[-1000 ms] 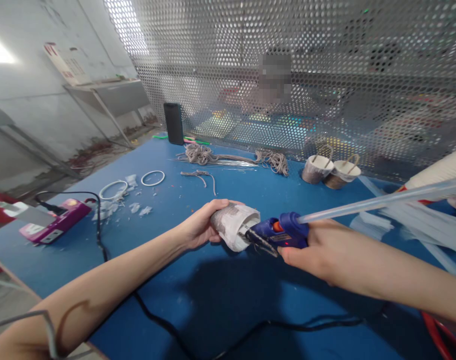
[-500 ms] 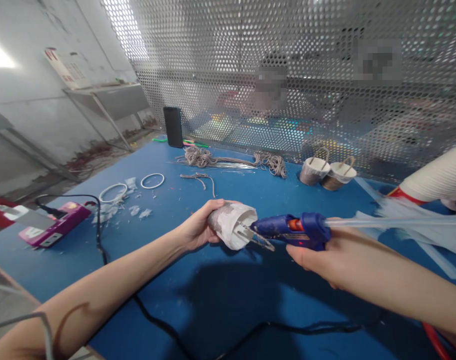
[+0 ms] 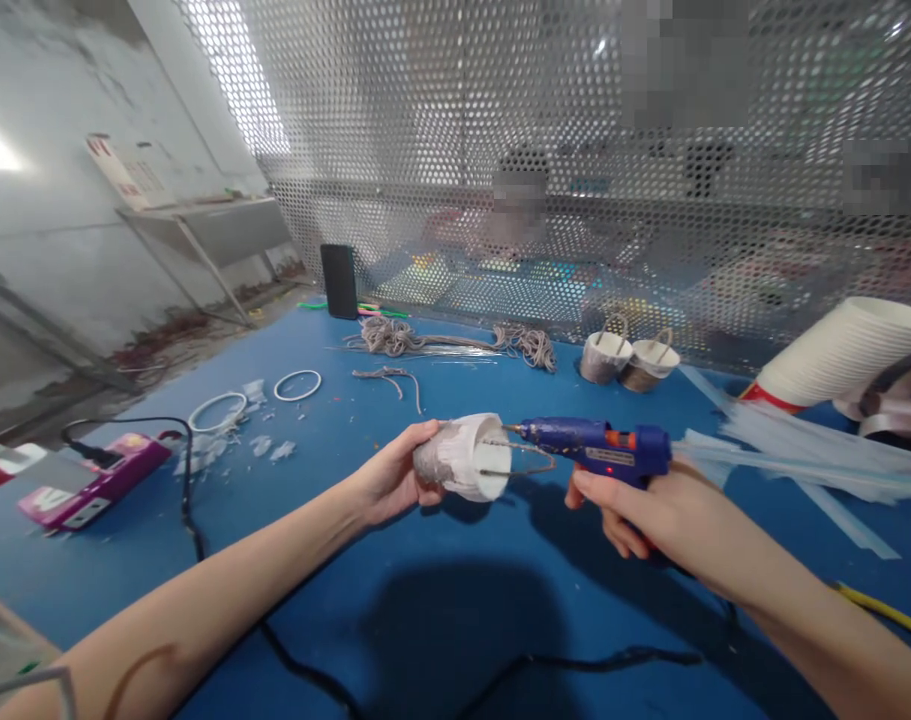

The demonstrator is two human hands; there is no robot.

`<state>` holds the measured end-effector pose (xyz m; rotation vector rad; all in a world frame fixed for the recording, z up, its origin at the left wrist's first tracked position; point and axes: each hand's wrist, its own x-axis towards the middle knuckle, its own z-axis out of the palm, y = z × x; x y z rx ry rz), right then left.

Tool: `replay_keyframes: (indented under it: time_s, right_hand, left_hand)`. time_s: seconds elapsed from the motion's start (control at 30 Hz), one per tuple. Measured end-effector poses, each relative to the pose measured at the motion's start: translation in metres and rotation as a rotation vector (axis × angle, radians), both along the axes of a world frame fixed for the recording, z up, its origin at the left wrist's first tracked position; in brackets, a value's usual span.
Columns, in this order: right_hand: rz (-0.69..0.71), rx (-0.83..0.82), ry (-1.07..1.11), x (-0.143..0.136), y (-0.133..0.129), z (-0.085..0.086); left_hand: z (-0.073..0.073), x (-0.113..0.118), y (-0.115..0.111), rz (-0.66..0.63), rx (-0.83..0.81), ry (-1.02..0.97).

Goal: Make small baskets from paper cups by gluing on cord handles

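Observation:
My left hand is wrapped round the base of a paper cup lying on its side in the air, its mouth toward the right. Grey wrapping covers its lower part, and white material its rim. A twisted cord handle sticks out of the mouth as a loop. In my right hand is a blue glue gun, a small red light lit on its body. Its nozzle points left, close to the cup's upper rim; whether it touches cannot be told.
Two finished-looking cups with cord handles stand by the perforated metal screen. Bundled cord, a phone, white rings and a purple power strip lie further left. Stacked paper cups and glue sticks are right; a black cable crosses the front.
The glue gun's nozzle has drawn back from inside the cup's mouth to its upper rim. The cup has turned a little, and the view has tilted upward and shifted right.

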<state>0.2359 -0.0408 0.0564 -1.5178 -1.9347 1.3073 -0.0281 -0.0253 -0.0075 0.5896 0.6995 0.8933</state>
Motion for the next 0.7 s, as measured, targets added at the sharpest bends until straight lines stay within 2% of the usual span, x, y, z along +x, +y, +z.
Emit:
replay_keyframes:
  time_s: [0.17,0.3,0.4,0.57,0.7]
  right_hand:
    - [-0.035,0.002,0.212,-0.006,-0.004,-0.014]
    - [-0.216,0.093,0.473,-0.011,-0.004,-0.02]
    - [-0.336,0.134,0.573,-0.013,-0.001,-0.022]
    - [-0.392,0.189,0.394,-0.004,-0.002,-0.032]
    - [-0.423,0.213,0.244,0.004,-0.009,-0.044]
  left_hand:
    - [-0.001,-0.004,0.0,0.006,-0.011,-0.037]
    - [-0.004,-0.007,0.003,-0.012,0.031,-0.099]
    - [-0.005,-0.009,0.003,-0.066,0.121,-0.107]
    - [0.0,-0.01,-0.001,-0.128,0.308,-0.032]
    - [0.006,-0.005,-0.006,-0.088,0.465,0.185]
